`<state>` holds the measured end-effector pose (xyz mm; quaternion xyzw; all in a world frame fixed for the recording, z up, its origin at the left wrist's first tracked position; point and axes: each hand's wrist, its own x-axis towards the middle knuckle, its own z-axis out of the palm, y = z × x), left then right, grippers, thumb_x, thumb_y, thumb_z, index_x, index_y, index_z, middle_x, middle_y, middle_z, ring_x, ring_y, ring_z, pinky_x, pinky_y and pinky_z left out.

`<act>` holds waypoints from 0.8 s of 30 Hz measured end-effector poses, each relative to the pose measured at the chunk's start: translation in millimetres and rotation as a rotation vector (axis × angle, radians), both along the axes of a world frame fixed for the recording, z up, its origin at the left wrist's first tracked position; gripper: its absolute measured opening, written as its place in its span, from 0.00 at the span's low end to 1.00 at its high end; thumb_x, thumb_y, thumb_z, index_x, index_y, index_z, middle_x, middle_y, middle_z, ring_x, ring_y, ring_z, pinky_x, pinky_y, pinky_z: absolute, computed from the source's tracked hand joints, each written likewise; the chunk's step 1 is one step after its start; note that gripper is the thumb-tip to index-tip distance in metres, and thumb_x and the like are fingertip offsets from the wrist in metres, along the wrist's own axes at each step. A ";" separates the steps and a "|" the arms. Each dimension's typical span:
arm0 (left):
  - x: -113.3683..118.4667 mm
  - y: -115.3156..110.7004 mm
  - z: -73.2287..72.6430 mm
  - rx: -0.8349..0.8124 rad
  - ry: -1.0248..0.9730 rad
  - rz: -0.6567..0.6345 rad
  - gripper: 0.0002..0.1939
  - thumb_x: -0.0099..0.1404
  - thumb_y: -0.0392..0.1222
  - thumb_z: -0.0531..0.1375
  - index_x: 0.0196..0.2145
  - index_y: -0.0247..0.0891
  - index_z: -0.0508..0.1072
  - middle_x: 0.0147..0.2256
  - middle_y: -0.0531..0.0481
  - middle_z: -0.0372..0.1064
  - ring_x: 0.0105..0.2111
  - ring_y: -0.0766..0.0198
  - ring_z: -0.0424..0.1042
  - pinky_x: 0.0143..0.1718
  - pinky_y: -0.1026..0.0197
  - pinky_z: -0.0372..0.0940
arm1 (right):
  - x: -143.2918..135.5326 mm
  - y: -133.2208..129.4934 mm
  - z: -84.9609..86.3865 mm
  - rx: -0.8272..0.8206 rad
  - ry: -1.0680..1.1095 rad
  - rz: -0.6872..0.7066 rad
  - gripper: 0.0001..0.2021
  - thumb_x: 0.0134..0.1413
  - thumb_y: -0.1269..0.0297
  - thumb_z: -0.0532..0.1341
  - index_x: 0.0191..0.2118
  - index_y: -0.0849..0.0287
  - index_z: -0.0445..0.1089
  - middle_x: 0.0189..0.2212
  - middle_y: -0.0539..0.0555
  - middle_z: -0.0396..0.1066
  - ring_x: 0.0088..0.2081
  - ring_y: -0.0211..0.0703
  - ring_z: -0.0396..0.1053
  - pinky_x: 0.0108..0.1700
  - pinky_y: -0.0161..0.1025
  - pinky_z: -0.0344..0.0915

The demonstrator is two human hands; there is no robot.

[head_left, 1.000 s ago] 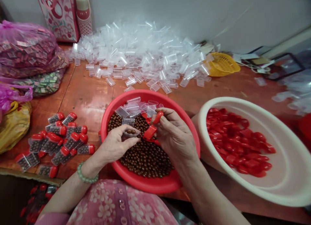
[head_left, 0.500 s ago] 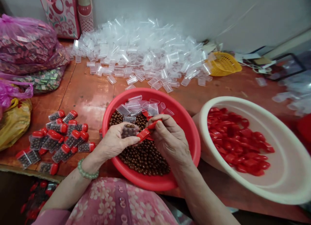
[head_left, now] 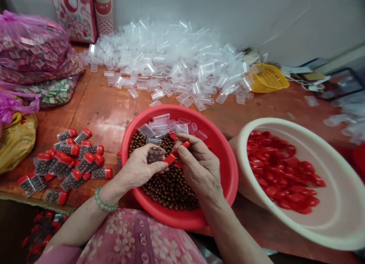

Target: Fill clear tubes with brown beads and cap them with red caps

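Over the red basin my left hand grips a clear container with brown balls inside. My right hand pinches a red cap, and a red piece lies between the hands at the container's mouth. Whether that piece is joined to the cap is hard to make out. Brown balls fill the basin below, with empty clear containers on them at the far side.
Filled red-capped containers lie on the table at left, beside plastic bags. A white basin of red caps stands right. Behind are heaped clear containers and a yellow basket.
The view has shifted slightly, so the basins sit a little farther right and lower. The container and red piece between my hands have tilted slightly; both hands keep their hold.
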<state>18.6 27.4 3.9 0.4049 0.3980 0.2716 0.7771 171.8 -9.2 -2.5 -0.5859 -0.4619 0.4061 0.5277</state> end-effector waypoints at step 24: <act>2.6 4.1 -6.4 0.093 -0.036 0.062 0.12 0.55 0.30 0.62 0.38 0.35 0.68 0.33 0.53 0.71 0.34 0.67 0.70 0.41 0.64 0.64 | 8.9 -14.1 9.9 0.151 -0.490 0.260 0.16 0.56 0.70 0.63 0.50 0.52 0.73 0.45 0.53 0.78 0.44 0.43 0.77 0.49 0.40 0.74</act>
